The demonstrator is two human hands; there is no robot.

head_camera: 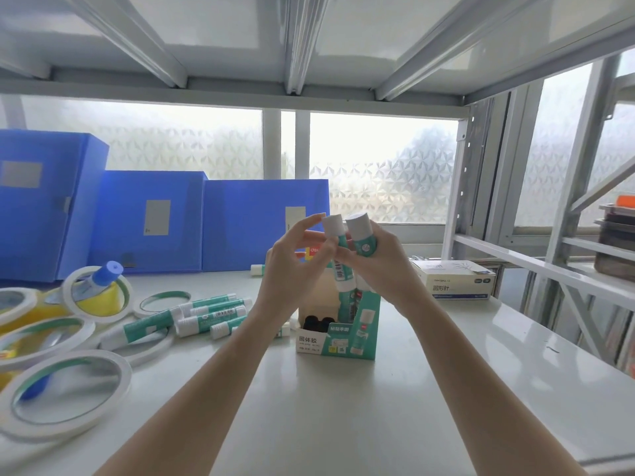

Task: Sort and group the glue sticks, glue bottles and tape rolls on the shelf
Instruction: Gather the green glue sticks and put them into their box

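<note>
You face a white metal shelf [343, 407] with frosted glass behind it, and three blue file boxes [154, 221] stand along its back on the left. Rolls of white tape [65, 395] lie flat in an overlapping spread at the left edge, thin rings with teal inner faces, and one of them circles a glue bottle [99, 283] with a blue cap and a yellow body. Just right of the rolls, a loose heap of glue sticks [202, 316] lies on its side, each one teal and white with a white cap. At the middle of the shelf stands an open teal and white carton [338, 333] printed with a picture of a glue stick; dark round tops show inside it at the left. Well to its right sits a flat white box of paper clips [453, 281]. Above the carton, your right hand [374, 266] grips two glue sticks upright: the thin glue stick [338, 255], with a barcode on its barrel, and the thicker glue stick [362, 240], both with white caps on top. The fingers of your left hand [295, 266] are curled loosely, with the fingertips touching the cap of the thin one. A single small glue stick [257, 269] lies at the foot of the file boxes.
</note>
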